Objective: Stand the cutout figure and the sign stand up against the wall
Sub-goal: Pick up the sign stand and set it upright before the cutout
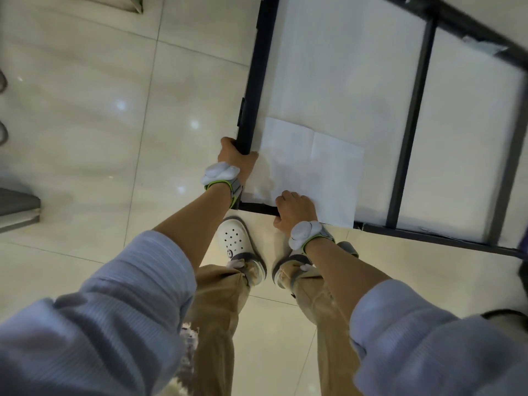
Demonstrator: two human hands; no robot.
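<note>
The sign stand (pixel 411 110) is a large black metal frame with a white panel, seen from its back, filling the upper right. A white sheet of paper (pixel 314 172) is stuck on its near corner. My left hand (pixel 235 157) grips the frame's left black bar near the corner. My right hand (pixel 291 208) holds the frame's near edge bar, fingers curled over it. The frame is held off the floor, tilted away from me. No cutout figure is visible.
Glossy cream floor tiles (pixel 100 110) spread to the left. My feet in white clogs (pixel 237 241) stand just under the frame's near edge. A grey object (pixel 17 207) juts in at the left edge, and dark shapes sit at the far right.
</note>
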